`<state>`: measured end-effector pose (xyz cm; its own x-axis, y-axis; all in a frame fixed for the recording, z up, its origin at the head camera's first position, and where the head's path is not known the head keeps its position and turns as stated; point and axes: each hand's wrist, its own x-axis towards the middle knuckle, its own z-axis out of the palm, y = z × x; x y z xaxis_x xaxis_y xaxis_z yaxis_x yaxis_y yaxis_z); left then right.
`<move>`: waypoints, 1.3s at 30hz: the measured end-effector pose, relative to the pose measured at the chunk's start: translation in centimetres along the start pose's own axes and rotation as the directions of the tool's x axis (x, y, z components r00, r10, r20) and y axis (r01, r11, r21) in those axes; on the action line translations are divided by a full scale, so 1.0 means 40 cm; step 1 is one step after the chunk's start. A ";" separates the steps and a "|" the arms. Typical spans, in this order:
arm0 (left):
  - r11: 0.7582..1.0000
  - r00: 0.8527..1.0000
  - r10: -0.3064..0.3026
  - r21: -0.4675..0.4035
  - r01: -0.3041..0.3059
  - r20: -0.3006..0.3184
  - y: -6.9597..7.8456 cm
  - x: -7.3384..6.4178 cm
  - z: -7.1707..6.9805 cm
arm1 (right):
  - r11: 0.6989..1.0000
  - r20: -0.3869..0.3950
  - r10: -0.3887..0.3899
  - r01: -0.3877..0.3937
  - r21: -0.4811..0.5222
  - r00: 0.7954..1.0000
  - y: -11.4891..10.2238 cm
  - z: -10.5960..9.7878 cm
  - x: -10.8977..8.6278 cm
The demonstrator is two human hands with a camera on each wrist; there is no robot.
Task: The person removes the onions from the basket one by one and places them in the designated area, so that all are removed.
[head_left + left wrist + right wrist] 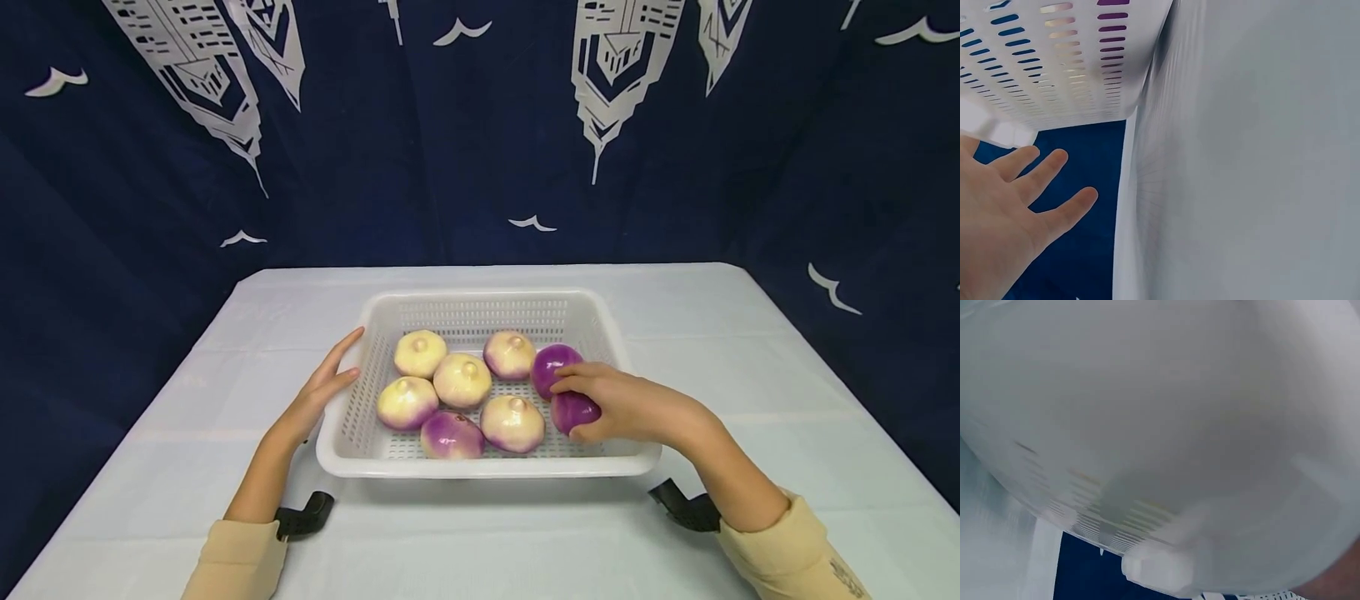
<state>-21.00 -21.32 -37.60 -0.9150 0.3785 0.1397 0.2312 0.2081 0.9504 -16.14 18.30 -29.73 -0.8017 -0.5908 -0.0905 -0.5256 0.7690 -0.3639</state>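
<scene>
A white plastic basket [487, 468] with slotted walls holds several glossy onions, mostly pale yellow tinged with purple. At its right end my right hand [637, 406] grips a purple onion [576, 412], thumb on the near side and fingers over the far side. Just behind that one, a second purple onion [555, 367] is partly covered by the fingers. My left hand [315, 400] rests at the basket's left rim with its fingers extended. From the left wrist view, the spread fingers [1063, 209] lie beside the slotted basket wall. The basket's side fills most of the right wrist view, hiding the right fingers.
The basket stands on a table with a white cloth [480, 542]. Behind the table hangs a dark blue curtain [360, 183] with white printed shapes. Black wrist mounts [306, 515] stick out below both sleeves.
</scene>
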 end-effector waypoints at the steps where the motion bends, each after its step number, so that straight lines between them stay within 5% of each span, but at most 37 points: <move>1: 1.000 1.000 -0.001 -0.001 0.001 0.001 -0.001 -0.001 -0.001 | 1.000 -0.005 0.000 0.000 0.002 1.000 0.000 -0.002 -0.002; 11: 1.000 1.000 -0.010 0.015 0.010 0.006 0.002 0.006 -0.011 | 1.000 -0.071 0.002 -0.001 0.015 0.997 0.009 -0.027 -0.020; 23: 0.997 0.995 -0.031 0.070 0.038 -0.090 0.009 0.011 -0.040 | 0.999 -0.138 0.003 0.002 0.038 0.990 0.021 -0.027 -0.024; 39: 0.999 0.995 0.031 0.016 -0.029 -0.096 0.001 0.061 -0.033 | 0.994 -0.326 -0.028 0.059 0.087 0.945 0.044 -0.039 -0.037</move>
<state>-23.65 -21.56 -36.85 -0.9349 0.2965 0.1949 0.2632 0.2111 0.9414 -16.32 20.90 -28.80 -0.8359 -0.4998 0.2269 -0.5453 0.7087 -0.4477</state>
